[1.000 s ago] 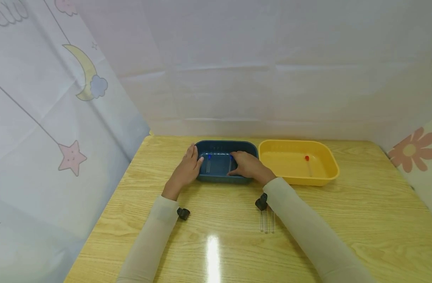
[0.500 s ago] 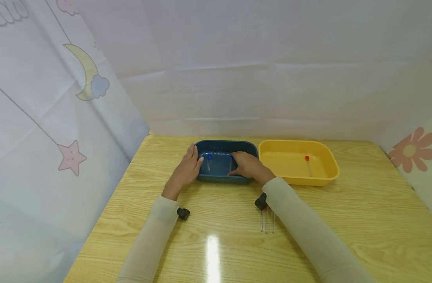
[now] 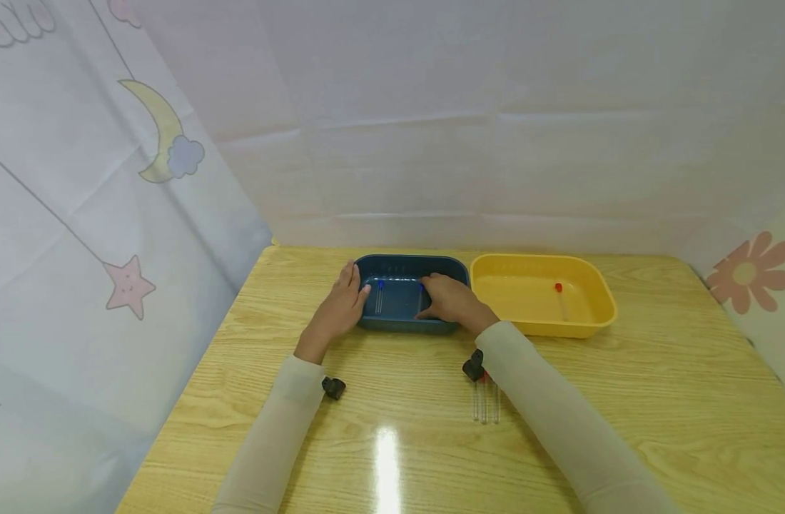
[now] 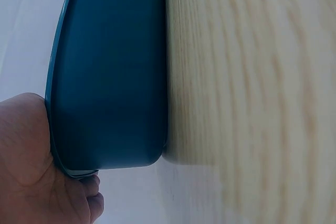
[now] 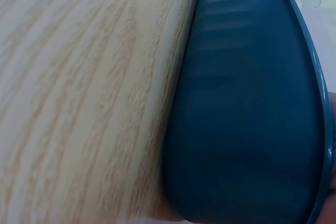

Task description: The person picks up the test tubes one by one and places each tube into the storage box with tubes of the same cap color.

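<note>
A dark blue plastic tray (image 3: 399,325) stands at the back of the table. My left hand (image 3: 335,307) grips its left end, thumb over the rim and fingers along the outside. In the left wrist view that hand (image 4: 39,166) is at the rim's corner. My right hand (image 3: 455,300) reaches over the tray's front right, thumb and forefinger at the two ends of a blue-capped clear test tube (image 3: 421,296). The hand covers part of this tube. Left of it, another blue-capped test tube (image 3: 379,296) lies in the tray.
A yellow tray (image 3: 540,330) abuts the blue one on the right, with a red-capped test tube (image 3: 562,303) inside. Several clear test tubes (image 3: 484,407) lie on the wooden table (image 3: 380,378) under my right wrist, caps mostly hidden. A printed cloth (image 3: 392,143) hangs behind.
Both hands, the tubes and the trays stay practically where they were. The head view has shifted very slightly.
</note>
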Action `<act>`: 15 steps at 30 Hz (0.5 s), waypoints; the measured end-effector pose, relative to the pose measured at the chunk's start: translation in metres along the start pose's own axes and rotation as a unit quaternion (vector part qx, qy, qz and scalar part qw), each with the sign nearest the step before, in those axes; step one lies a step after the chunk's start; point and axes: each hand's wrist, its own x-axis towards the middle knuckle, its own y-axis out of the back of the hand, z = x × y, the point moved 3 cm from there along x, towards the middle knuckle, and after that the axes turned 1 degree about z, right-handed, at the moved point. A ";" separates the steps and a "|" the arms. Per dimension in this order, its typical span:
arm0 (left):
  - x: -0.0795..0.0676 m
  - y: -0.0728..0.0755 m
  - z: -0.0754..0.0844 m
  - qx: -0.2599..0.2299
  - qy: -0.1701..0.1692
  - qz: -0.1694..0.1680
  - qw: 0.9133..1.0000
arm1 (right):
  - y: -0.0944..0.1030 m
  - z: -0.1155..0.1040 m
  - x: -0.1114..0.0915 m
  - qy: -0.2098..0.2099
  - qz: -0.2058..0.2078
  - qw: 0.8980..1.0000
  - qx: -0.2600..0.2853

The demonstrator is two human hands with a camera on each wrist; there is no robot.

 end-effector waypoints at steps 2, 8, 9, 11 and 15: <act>0.000 0.000 0.000 -0.002 0.001 -0.003 1.000 | -0.001 0.001 0.001 -0.002 0.002 1.000 -0.004; 0.000 0.000 0.000 -0.002 0.003 -0.007 1.000 | -0.003 0.002 0.003 0.000 0.008 1.000 -0.022; -0.001 0.000 0.000 -0.003 0.003 -0.006 1.000 | -0.003 0.002 0.003 0.000 0.010 1.000 -0.025; 0.000 0.000 -0.001 -0.003 0.002 -0.004 1.000 | -0.003 0.001 0.004 0.001 0.012 1.000 -0.029; 0.000 0.000 -0.001 -0.006 0.003 -0.007 1.000 | -0.004 0.001 0.004 0.002 0.016 0.999 -0.037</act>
